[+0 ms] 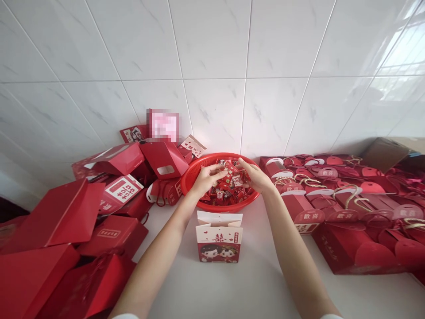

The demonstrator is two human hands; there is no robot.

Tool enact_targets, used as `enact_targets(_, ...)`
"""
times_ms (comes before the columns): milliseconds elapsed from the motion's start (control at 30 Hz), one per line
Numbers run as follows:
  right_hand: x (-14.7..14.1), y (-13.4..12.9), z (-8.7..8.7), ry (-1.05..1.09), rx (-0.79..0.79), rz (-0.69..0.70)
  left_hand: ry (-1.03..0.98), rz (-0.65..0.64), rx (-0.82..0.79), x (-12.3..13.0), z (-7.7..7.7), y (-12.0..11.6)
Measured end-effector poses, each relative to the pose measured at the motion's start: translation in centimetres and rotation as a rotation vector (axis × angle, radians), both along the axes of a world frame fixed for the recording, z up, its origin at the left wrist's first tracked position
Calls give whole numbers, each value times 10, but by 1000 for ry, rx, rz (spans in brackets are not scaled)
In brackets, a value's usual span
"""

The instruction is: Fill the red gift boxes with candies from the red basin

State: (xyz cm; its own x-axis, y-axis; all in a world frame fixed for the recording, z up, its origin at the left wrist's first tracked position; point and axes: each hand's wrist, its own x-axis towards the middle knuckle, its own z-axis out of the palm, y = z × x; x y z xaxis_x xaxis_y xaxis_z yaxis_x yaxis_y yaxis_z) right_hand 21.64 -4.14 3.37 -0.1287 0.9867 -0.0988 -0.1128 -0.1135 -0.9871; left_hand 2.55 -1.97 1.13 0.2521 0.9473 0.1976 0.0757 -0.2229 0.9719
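Observation:
A red plastic basket [190, 177] stands against the wall, filled with small red wrapped candies [221, 196]. Over its left side is my left hand [208, 178], its fingers closed at the edge of a red wrapped candy [229, 169]. My right hand [256, 176] reaches in from the right, thumb and fingers apart and curved around the candies; part of its fingers is hidden. In front of the basket, between my forearms, a red and cream gift box [219, 243] with two cartoon figures stands upright, its top flaps raised.
Red boxes [116, 232] lie in a loose heap on the left. Several rows of closed red boxes [308, 208] with cord handles fill the right side of the white table [265, 283]. A brown carton [381, 153] sits at the far right, by the tiled wall [212, 48].

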Motion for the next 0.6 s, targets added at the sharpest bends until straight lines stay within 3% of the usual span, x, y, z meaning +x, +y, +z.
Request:
enact_targets(300, 0, 4, -3, 11, -100, 14, -52, 45, 47, -2, -3, -4)
enact_targets(600, -5, -5, -1, -110, 134, 120, -29, 11, 88, -5, -8, -9)
